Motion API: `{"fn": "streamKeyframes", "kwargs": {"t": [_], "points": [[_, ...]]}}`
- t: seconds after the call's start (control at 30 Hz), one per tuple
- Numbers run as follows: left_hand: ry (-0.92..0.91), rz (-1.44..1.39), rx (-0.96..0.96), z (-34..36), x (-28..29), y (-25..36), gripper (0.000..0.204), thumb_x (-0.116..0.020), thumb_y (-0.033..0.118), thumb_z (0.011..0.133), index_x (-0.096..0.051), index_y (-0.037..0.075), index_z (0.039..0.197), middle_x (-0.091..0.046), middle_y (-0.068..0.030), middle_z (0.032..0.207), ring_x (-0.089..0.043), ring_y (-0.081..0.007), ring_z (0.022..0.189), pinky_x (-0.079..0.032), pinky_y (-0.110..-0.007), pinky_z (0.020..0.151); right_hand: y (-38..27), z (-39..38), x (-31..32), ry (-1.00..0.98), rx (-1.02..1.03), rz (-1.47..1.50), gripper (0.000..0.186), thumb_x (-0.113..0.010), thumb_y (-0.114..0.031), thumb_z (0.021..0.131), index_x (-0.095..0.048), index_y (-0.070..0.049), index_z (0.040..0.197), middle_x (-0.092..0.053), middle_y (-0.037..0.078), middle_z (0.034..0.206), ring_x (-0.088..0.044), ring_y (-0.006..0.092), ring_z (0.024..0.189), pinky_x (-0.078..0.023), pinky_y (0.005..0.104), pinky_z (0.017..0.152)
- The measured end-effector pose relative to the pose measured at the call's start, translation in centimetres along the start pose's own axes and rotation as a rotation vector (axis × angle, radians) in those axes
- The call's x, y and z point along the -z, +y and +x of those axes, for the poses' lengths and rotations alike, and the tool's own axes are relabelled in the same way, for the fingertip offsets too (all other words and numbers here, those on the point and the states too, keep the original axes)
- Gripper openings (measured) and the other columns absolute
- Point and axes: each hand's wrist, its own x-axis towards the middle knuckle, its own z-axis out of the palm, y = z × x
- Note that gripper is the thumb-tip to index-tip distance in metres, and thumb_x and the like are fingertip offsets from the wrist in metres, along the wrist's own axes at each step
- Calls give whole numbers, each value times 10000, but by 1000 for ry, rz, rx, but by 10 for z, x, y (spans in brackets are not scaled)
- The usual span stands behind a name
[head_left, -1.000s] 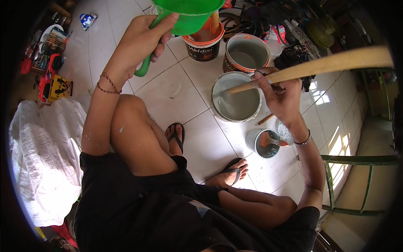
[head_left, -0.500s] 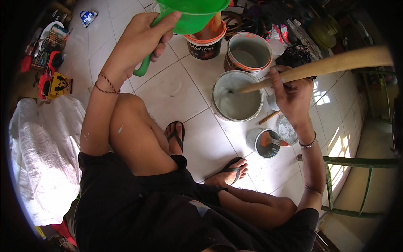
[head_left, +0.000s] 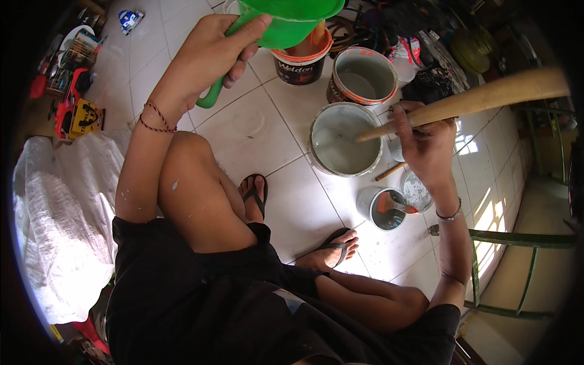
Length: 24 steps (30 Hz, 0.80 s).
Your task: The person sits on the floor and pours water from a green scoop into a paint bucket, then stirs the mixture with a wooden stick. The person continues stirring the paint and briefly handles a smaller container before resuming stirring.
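My left hand (head_left: pixel 219 55) is closed round the handle of a green plastic dipper (head_left: pixel 292 23), raised at the top of the view; what the dipper holds is hidden. In my right hand (head_left: pixel 427 143) is a thick wooden stick (head_left: pixel 486 94), slanting down to the left. Its lower end reaches over a bucket of grey paint (head_left: pixel 344 146), against the right part of the grey surface; I cannot tell whether it dips in. Behind that bucket stands another bucket with an orange-stained rim (head_left: pixel 364 76). A dark bucket with an orange rim (head_left: pixel 300 67) stands beneath the dipper.
A small can (head_left: pixel 372 207) with a paintbrush (head_left: pixel 392 204) in it stands near my right foot, beside a round lid (head_left: pixel 417 188). A thin brown stick (head_left: pixel 390 171) lies close by. Green metal rails (head_left: pixel 517 237) rise at right; a white sack (head_left: pixel 64 225) lies at left.
The wooden stick's lower end has shifted slightly right and down in the bucket. The dipper in my left hand has moved a little right and up.
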Motion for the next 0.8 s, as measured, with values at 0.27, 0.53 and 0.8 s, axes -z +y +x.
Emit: {"fn": "streamKeyframes", "kwargs": {"t": [0.27,0.53,0.8], "points": [[-2,10,-50,-2,-4,4,496,-617,495,1008,-538,81,746,-491,4,529,-461,-73,448,-374,-254,428,6,-6,-20,67,65,227,110,-704,-11,951,-718,89,906,-769,121,856,-728,133,662,-573,245,560],[-15,7,-51,-3,-4,5,497,-628,491,1004,-537,76,745,-487,7,533,-463,-71,443,-374,-248,416,-9,-3,4,4,-110,81,107,-721,-15,945,-722,83,903,-777,108,878,-735,150,702,-569,247,552],[-15,9,-33,-3,-7,7,493,-633,486,1002,-535,77,745,-480,12,540,-463,-71,449,-371,-251,420,10,-1,-12,68,36,58,81,-711,-3,951,-736,73,943,-770,84,881,-748,158,740,-595,256,587]]}}
